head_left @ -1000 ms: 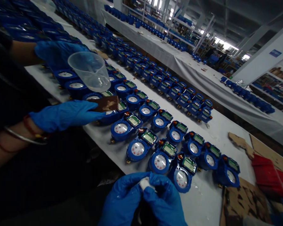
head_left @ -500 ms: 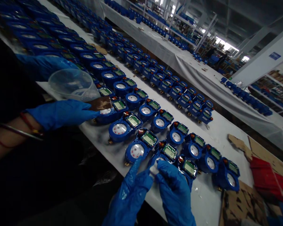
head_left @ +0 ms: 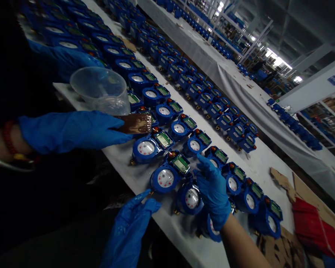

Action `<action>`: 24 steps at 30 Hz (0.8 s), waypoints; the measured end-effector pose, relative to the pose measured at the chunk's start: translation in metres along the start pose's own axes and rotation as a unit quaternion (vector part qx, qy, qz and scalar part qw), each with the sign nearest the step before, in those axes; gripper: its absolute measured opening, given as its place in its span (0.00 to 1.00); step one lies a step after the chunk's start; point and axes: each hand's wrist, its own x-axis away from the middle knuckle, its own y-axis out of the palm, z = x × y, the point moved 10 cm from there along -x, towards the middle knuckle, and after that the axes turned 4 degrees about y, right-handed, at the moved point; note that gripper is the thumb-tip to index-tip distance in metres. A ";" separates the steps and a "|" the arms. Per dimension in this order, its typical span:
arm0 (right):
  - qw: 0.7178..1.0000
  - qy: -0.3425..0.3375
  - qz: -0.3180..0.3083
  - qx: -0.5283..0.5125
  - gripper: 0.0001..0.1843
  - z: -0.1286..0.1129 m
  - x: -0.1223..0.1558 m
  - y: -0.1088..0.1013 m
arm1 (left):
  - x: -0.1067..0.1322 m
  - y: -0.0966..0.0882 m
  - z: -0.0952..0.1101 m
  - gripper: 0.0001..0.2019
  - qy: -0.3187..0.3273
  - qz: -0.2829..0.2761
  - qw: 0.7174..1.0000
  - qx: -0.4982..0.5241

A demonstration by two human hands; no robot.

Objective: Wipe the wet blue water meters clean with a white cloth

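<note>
At the far left a co-worker's gloved hand (head_left: 72, 132) holds a brown pad (head_left: 136, 123) flat over one of the meters, and their other hand (head_left: 69, 59) steadies a clear cup (head_left: 100, 89) just behind it. Rows of blue meters (head_left: 145, 149) cover the white surface (head_left: 120, 163), running away in long lines.

Lower down, the person's left hand (head_left: 131, 223) hangs off the near edge of the surface, fingers loosely spread and holding nothing that can be seen. Just right of it, the right hand (head_left: 212, 186) reaches over the front row, its fingers partly curled and resting on a meter (head_left: 191, 195) whose white dial shows below the palm; whether it grips the housing or only touches it cannot be told.

Further right the front row ends near torn cardboard (head_left: 284, 178) and a red pack (head_left: 312, 219).

As a judgement, the work sits at the near end of the row: the meters look alike, so which are finished cannot be read, and many stand beyond both workers.
</note>
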 end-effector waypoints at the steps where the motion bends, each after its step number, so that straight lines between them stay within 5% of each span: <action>1: 1.000 -0.006 -0.011 0.000 0.27 -0.002 -0.001 0.003 | -0.001 -0.003 -0.002 0.31 -0.011 0.010 1.000 -0.006; 14: 0.994 0.069 -0.071 -0.042 0.27 -0.001 -0.026 0.023 | -0.008 -0.012 -0.001 0.34 -0.008 0.011 1.000 0.004; 19: 0.997 0.034 -0.071 0.021 0.24 -0.006 -0.028 0.027 | -0.005 -0.014 0.014 0.30 0.015 0.021 1.000 -0.017; 24: 0.996 0.018 -0.078 0.050 0.24 -0.001 -0.028 0.031 | -0.003 -0.014 0.008 0.25 -0.001 0.011 1.000 -0.025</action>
